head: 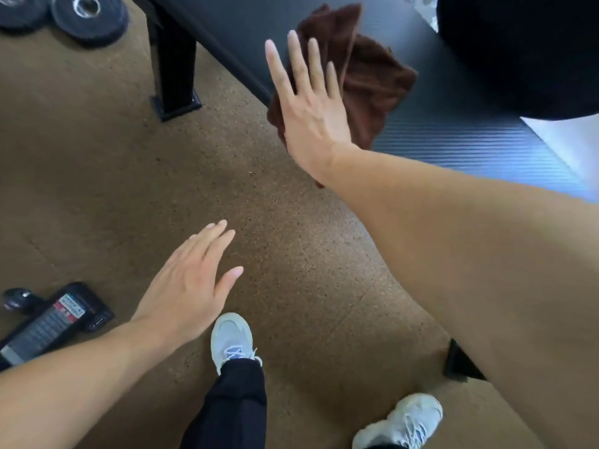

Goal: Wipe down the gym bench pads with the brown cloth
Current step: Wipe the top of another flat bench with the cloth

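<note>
In the head view, the right hand reaches forward with its fingers straight and slightly spread, laid flat over the brown cloth. The cloth lies crumpled on the dark bench pad, at the pad's near edge, with part of it hanging just over that edge under the heel of the hand. Whether the palm presses the cloth or only hovers against it cannot be told. Nothing is gripped; no finger curls around the fabric.

The left hand is held out low over the floor, well apart from the bench, fingers straight and close together, thumb out to the side, holding nothing.

A black bench leg stands on the speckled brown floor to the left of the cloth, with its foot plate just below. Two round weight plates lie at the upper left corner. A black device with a printed label lies on the floor at the lower left, beside the left forearm. At the bottom, two pale sneakers show: the left shoe under a dark trouser leg, and the right shoe farther right. A large dark rounded shape fills the upper right corner; what it is cannot be told.
</note>
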### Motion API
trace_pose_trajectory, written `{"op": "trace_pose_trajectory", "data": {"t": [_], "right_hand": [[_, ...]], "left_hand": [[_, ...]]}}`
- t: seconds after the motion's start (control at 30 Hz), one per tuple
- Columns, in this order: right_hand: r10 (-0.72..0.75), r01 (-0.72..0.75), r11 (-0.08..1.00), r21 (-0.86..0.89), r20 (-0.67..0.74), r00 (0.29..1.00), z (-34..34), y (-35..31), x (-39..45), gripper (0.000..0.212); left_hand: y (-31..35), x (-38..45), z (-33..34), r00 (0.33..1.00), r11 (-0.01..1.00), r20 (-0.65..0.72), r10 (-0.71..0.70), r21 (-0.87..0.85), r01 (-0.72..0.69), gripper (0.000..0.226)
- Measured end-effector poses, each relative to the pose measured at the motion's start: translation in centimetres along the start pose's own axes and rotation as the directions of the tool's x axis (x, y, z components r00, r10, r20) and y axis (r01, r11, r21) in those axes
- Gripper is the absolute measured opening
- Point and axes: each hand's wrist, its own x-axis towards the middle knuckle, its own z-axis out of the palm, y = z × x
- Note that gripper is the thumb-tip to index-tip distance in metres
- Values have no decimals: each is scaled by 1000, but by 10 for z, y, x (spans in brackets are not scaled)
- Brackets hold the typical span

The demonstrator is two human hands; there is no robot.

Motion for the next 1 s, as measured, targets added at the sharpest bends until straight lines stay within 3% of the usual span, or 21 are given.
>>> {"op": "trace_pose_trajectory", "data": {"t": [0.27, 0.47, 0.73, 0.87, 1.0], "right_hand": [[-61, 63, 998, -16, 130, 990, -13, 61, -143, 75], [-50, 56, 998, -26, 192, 980, -5, 135, -277, 73], [34, -35, 999, -4, 283, 958, -8, 234, -460, 73], [149, -152, 988, -11, 280, 948, -5, 282, -561, 82], [431, -457, 882, 113, 198, 880, -4, 316, -645, 89]], "left_hand": [[119, 27, 9, 996, 992, -23, 86, 95, -83, 64], [252, 33, 53, 988, 984, -146, -55, -178, 28, 61], [366, 17, 116, 986, 983, -50, 162, -81, -166, 64], [413, 12, 144, 961, 962, 36, 273, -13, -273, 68], [461, 16, 169, 921, 922, 100, 375, 58, -382, 74]]}}
